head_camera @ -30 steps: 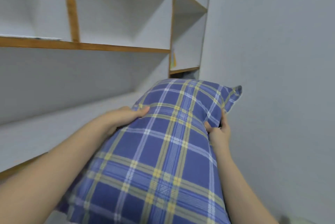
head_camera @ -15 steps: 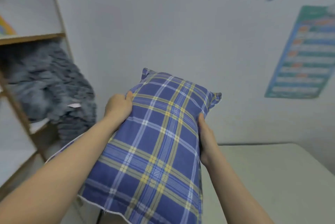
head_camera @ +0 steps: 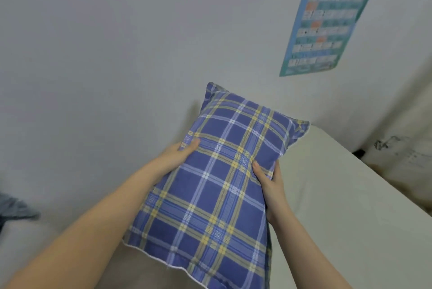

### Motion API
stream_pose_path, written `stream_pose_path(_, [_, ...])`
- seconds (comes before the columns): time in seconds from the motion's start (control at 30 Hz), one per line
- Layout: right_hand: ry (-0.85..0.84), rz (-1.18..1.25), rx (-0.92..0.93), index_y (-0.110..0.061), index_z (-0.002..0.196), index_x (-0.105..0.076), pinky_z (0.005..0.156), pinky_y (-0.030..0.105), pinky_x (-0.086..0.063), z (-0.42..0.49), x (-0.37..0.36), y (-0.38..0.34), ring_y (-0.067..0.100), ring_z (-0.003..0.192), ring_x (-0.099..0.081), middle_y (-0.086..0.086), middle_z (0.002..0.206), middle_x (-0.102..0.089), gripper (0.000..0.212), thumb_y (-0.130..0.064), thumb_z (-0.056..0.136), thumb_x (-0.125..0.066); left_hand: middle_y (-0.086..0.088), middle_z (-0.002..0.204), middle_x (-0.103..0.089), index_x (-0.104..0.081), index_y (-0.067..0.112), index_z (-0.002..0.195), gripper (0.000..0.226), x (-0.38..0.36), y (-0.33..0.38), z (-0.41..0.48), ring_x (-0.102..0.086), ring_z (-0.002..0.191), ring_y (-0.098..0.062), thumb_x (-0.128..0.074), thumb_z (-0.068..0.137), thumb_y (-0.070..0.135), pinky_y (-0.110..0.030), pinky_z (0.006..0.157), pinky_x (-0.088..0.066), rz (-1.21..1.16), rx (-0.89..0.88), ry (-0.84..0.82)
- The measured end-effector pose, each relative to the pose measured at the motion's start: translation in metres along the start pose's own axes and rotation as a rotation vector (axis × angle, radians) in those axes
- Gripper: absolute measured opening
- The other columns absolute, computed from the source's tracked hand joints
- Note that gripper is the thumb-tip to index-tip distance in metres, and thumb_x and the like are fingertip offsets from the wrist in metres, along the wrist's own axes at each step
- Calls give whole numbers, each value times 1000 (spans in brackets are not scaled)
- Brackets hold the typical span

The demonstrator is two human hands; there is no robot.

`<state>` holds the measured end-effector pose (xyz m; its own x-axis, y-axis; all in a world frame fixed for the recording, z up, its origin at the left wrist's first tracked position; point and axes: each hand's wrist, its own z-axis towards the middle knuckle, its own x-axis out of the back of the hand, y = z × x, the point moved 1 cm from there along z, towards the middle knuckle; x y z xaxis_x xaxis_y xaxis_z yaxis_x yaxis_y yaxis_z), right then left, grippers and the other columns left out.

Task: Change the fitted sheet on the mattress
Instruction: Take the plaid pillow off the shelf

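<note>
Both hands on the pillow (head_camera: 217,183), blue plaid with yellow and white lines, held up in front of the chest. Left hand (head_camera: 177,155) grips its left edge, thumb on top of the fabric, remaining fingers hidden behind. Right hand (head_camera: 268,181) grips its right edge, thumb pressed into the top face, fingers wrapped under. Both grips closed on the pillow; it's off the bed, tilted with the far end toward the wall (head_camera: 117,43). White piping shows along the near bottom edge.

Mattress (head_camera: 350,207) is below and to the right of the pillow, covered in a plain off-white sheet, surface flat; its far corner meets the wall just behind the pillow's upper right corner. Teal poster (head_camera: 327,15) hangs on the wall, upper right, text too blurred to read. Grey fabric (head_camera: 14,209) at the left edge, mostly cut off.
</note>
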<state>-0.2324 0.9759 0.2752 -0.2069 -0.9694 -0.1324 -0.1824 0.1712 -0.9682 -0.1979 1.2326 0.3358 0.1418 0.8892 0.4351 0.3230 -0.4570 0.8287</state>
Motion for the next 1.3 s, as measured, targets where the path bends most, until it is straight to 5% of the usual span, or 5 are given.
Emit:
stream_pose_path(0.23, [324,-58,-241,-13,136,-45,78,36,-51,62,-56,55,11,83,-62,-7,104,-61,72,-47,80,-74,18,100,-73,-60,41,111,66,27,-56,120,-71,91,-8,-87,53,58,-21,67,-57,-65,-1,-311])
stream_pose_path(0.87, [612,-123,-243,-16,134,-52,95,50,-50,206,-25,65,29,108,-63,7,128,-62,46,-39,95,-58,12,110,-70,-56,31,126,61,-61,33,338,-69,91,-7,-79,72,47,-22,73,-54,110,-185,-687])
stream_pose_path(1.0, [678,-174,-238,-22,119,-54,87,40,-50,281,20,64,23,97,-61,5,122,-62,32,-44,95,-53,35,102,-63,-49,40,129,66,-111,66,405,-66,84,9,-77,71,53,-11,65,-52,148,-278,-695])
stream_pose_path(1.17, [607,-212,-296,-26,153,-22,110,43,-38,342,47,135,24,134,-45,-1,151,-40,61,-44,100,-45,-1,157,-28,-22,15,153,76,-172,20,500,-31,142,-19,-55,93,49,-30,113,-27,529,-305,-429])
stream_pose_path(1.3, [571,-217,-560,-19,156,-11,117,38,-26,353,54,217,24,145,-27,0,161,-20,73,-45,98,-48,-14,154,-32,-31,4,148,62,-206,-64,541,-29,143,-27,-46,99,38,-35,117,-23,604,-230,-485])
